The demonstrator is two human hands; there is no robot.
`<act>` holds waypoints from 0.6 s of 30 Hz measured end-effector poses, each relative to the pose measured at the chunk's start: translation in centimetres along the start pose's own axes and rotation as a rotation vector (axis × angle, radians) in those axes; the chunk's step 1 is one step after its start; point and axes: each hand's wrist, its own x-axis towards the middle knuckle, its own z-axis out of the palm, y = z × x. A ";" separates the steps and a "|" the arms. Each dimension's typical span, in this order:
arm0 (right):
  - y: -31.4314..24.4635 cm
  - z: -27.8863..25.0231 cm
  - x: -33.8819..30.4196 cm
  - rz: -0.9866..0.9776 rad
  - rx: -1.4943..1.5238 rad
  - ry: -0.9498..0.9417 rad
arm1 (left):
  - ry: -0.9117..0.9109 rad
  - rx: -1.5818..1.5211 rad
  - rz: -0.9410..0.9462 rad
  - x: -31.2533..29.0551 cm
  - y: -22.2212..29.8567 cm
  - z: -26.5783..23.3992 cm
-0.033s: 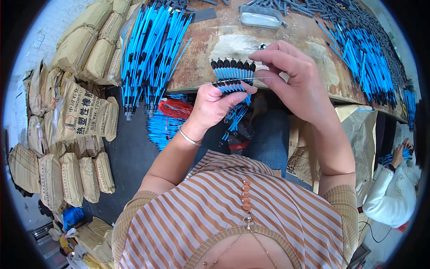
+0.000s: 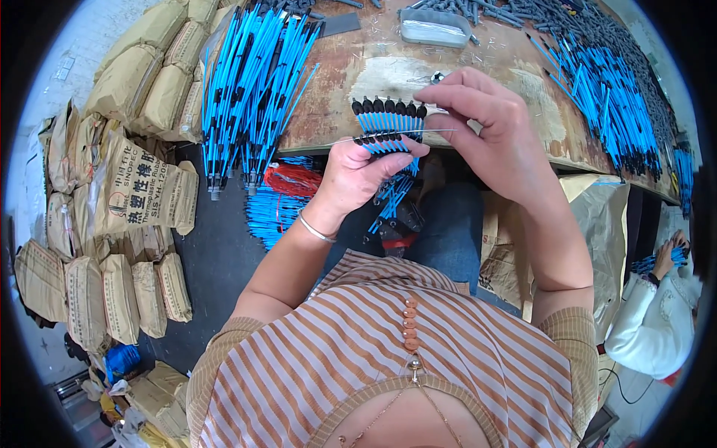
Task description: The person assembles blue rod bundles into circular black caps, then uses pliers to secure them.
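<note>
Left hand (image 2: 358, 173): fingers closed on the stick row
Blue sticks (image 2: 388, 123): black-tipped, fanned at counter's (image 2: 321, 112) near edge
Wire (image 2: 431, 131): thin, across the row
Right hand (image 2: 489, 123): fingers half-curled beside row; can't tell if gripping wire
Tub (image 2: 435, 31): clear plastic, far side of counter

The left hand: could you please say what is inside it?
The left hand grips a row of blue rods with black fittings; the parts inside its fingers are covered.
</note>
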 end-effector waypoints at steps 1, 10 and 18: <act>0.1 -0.1 0.0 0.001 0.001 0.001 | 0.000 0.001 -0.001 0.0 0.0 0.0; -0.1 0.0 0.1 0.050 0.142 -0.053 | -0.027 -0.032 0.024 0.1 0.1 0.7; -0.3 -0.5 1.0 -0.152 -0.121 -0.035 | -0.054 0.011 0.078 0.6 0.3 0.7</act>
